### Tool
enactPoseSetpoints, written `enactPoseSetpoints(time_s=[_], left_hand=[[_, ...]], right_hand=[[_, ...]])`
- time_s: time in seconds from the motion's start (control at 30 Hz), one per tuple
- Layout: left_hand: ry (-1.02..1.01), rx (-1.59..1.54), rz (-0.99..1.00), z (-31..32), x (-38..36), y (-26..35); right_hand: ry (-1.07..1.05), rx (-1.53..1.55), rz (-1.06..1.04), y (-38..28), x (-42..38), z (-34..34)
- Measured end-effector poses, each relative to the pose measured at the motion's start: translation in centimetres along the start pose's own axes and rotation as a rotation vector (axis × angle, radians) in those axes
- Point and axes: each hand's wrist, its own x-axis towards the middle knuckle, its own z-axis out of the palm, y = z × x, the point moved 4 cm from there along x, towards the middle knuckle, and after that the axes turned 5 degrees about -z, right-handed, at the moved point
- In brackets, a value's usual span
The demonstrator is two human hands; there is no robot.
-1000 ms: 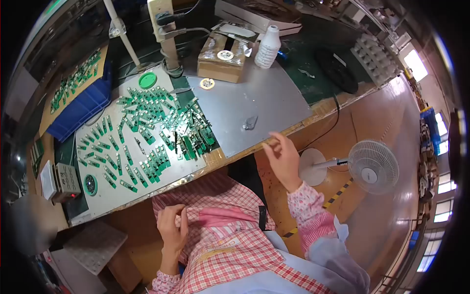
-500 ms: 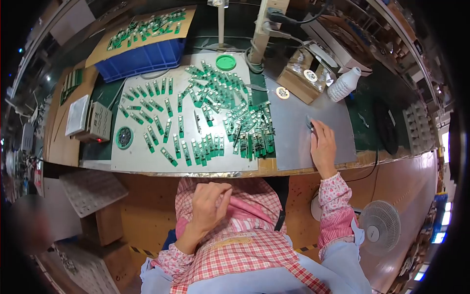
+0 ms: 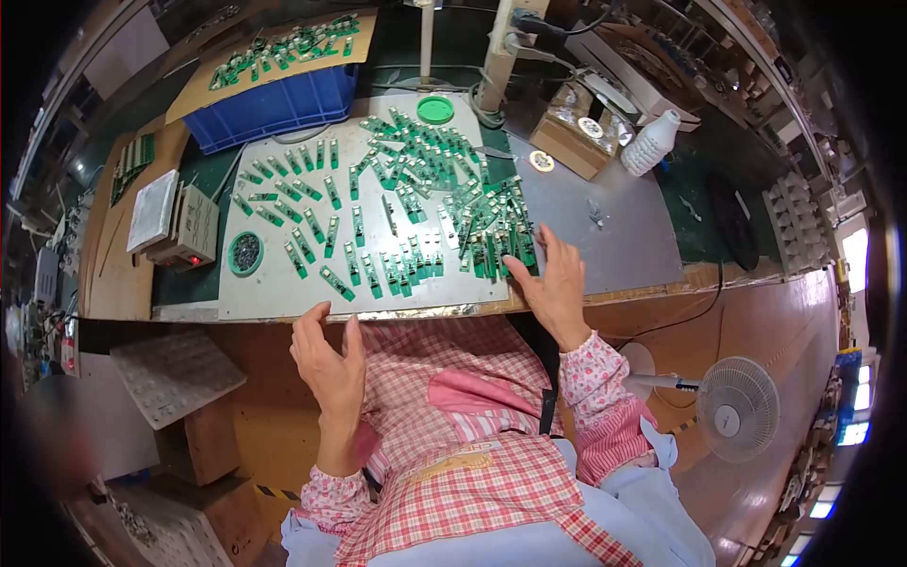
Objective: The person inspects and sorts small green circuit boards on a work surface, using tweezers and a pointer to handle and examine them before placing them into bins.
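Small green circuit boards (image 3: pixel 416 194) lie spread over a white board (image 3: pixel 312 295) on the table, densest toward its right side. My right hand (image 3: pixel 556 288) is at the right front edge of the dense pile, thumb and fingers apart, fingertips right beside the nearest boards. At the table's front edge, by the lower left boards, my left hand (image 3: pixel 329 364) is raised with fingers spread and nothing in it. A small greyish piece (image 3: pixel 594 215) rests on the grey metal sheet (image 3: pixel 624 255) to the right.
Behind stands a blue crate (image 3: pixel 269 111) topped with cardboard and more boards. A round green dish of dark bits (image 3: pixel 246 253) and a box-shaped device with a red light (image 3: pixel 189 227) are at left. A white bottle (image 3: pixel 650 144) and cardboard box (image 3: pixel 572 142) stand back right.
My right hand has left the small greyish piece on the metal sheet and moved left to the pile. My left hand has risen from my lap leftward to the table edge, its fingers opening.
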Motion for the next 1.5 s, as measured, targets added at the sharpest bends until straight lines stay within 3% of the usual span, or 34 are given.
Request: enactPoseSetpoints(time_s=[0.23, 0.53, 0.77, 0.9, 0.97, 1.23, 1.5], left_hand=[[-0.120, -0.131, 0.207, 3.1, -0.3, 4.5], [-0.284, 0.103, 0.316, 8.3, 1.7, 9.4], [-0.417, -0.091, 0.448, 10.2, 2.7, 11.4], [-0.437, -0.070, 0.406, 10.4, 5.3, 11.2], [-0.416, 0.139, 0.389, 11.1, 6.5, 10.9], [-0.673, 0.060, 0.277, 11.7, 7.6, 11.1], [-0.749, -0.014, 0.245, 12.1, 7.6, 11.3]], right_hand=[[-0.052, -0.005, 0.021, -1.4, 0.7, 0.6], [-0.100, 0.024, 0.022, -1.6, 2.3, 0.2], [-0.093, 0.087, 0.063, -1.1, 2.5, 0.2], [-0.039, -0.049, 0.035, 0.9, 3.0, 1.0], [-0.025, -0.177, -0.012, 1.2, 3.8, 1.5], [-0.169, 0.075, 0.042, -0.9, 4.0, 0.6], [-0.195, 0.089, 0.177, -1.8, 4.7, 1.0]])
